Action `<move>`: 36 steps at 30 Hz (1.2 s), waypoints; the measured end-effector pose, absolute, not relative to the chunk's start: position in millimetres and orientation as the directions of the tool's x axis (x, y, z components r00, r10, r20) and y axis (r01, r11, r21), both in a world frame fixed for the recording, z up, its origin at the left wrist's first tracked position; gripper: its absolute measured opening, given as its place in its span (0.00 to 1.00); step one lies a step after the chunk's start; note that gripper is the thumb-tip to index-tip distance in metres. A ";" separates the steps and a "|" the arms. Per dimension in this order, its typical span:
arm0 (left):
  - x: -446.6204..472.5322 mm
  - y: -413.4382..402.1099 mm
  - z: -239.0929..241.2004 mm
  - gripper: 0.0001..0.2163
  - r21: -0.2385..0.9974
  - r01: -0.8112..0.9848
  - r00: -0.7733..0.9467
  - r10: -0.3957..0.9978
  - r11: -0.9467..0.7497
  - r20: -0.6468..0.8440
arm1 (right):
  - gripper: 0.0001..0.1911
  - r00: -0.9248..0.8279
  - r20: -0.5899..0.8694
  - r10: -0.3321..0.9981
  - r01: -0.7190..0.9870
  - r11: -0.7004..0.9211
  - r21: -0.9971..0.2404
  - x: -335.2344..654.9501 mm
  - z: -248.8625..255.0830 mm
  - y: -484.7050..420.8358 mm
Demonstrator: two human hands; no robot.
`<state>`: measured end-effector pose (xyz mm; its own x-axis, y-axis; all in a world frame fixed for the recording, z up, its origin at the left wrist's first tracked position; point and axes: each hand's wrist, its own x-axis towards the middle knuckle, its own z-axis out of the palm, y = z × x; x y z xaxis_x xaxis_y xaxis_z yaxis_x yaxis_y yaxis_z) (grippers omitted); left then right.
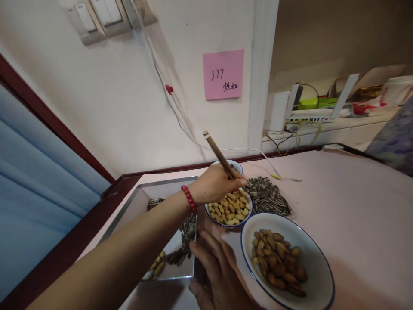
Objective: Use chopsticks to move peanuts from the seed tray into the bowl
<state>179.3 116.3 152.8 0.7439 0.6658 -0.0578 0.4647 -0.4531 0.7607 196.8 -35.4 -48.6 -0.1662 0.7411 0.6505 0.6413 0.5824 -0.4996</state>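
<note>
In the head view, your left hand (211, 184), at the centre of the frame, has its fingers clamped on a pair of chopsticks (217, 151). They slant from upper left down to the peanuts (230, 211) in a blue-rimmed bowl (249, 199); whether the tips pinch a nut you cannot tell. A red bracelet (189, 199) circles that wrist, and the forearm crosses from the lower left over a box (185, 269).

Your right hand (222, 280), at bottom centre, has its fingers loosely apart at the box's right wall; you cannot be sure how firmly it touches. In the box, left of centre, you see dark seeds (189, 232) and a few peanuts near its lower left corner.

Right of the peanut bowl lies a spread of sunflower seeds (267, 196); a back bowl (240, 165) is partly hidden behind your left hand. Almonds (277, 262) sit in a larger bowl (312, 241) at lower right on the pale worktop (355, 206). A pink note (223, 74) is on the wall at top centre, a white router (277, 114) stands at upper right, and a blue curtain (48, 181) hangs at left.
</note>
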 end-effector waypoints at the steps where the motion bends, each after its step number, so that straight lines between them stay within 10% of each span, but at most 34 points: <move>1: 176.6 115.9 153.0 0.10 0.767 0.463 0.740 0.670 -0.445 -0.057 | 0.42 -0.168 0.645 0.746 0.641 0.579 -0.503 196.9 -47.7 -35.5; 10: 135.3 108.9 166.0 0.13 0.908 0.355 0.681 0.727 -0.225 -0.086 | 0.40 -0.122 0.648 0.752 0.602 0.575 -0.554 194.1 -40.9 -38.2; 36: 5.4 66.7 177.7 0.16 0.826 0.495 0.473 0.881 -0.271 0.006 | 0.33 -0.008 0.650 0.760 0.598 0.525 -0.606 186.1 -45.8 -45.0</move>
